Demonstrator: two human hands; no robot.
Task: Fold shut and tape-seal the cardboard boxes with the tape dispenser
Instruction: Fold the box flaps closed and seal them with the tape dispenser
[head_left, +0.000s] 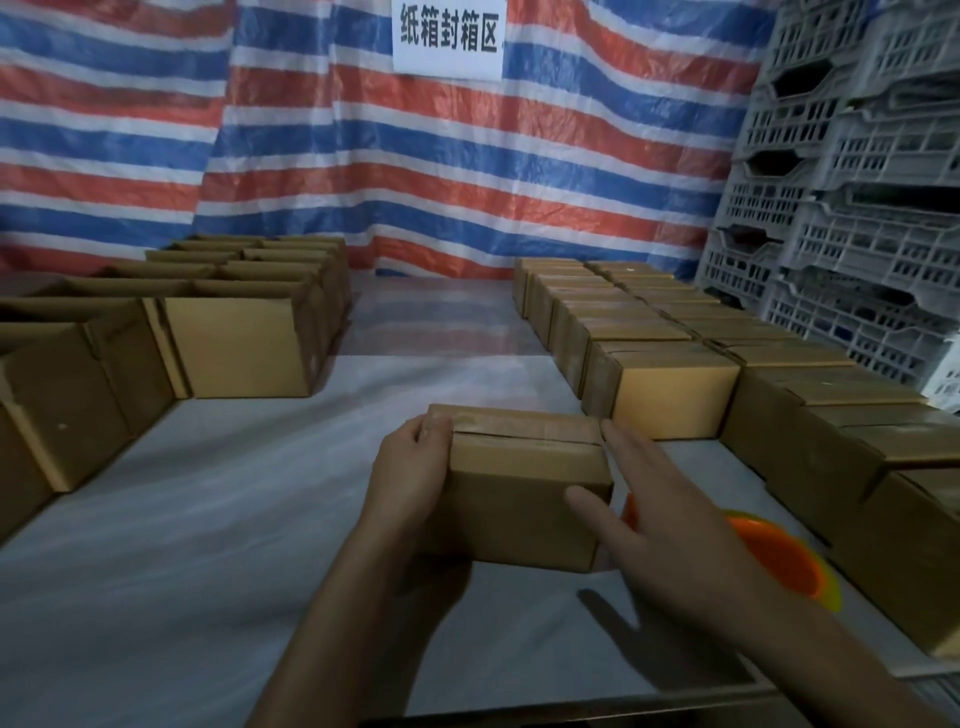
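A small brown cardboard box (524, 488) stands on the white table in front of me, its top flaps folded shut with a strip of tape along the seam. My left hand (410, 473) grips its left side, fingers curled over the top left edge. My right hand (660, 519) lies against the box's right side with straight, spread fingers and the thumb on the front face. The orange tape dispenser (779, 556) lies on the table just right of my right hand, partly hidden by it.
Several open-topped boxes (239, 338) stand in rows at the left. Several closed boxes (670, 384) are lined up along the right. Grey plastic crates (852, 208) are stacked at the far right. A striped tarp with a white sign (448, 36) hangs behind the table (208, 519).
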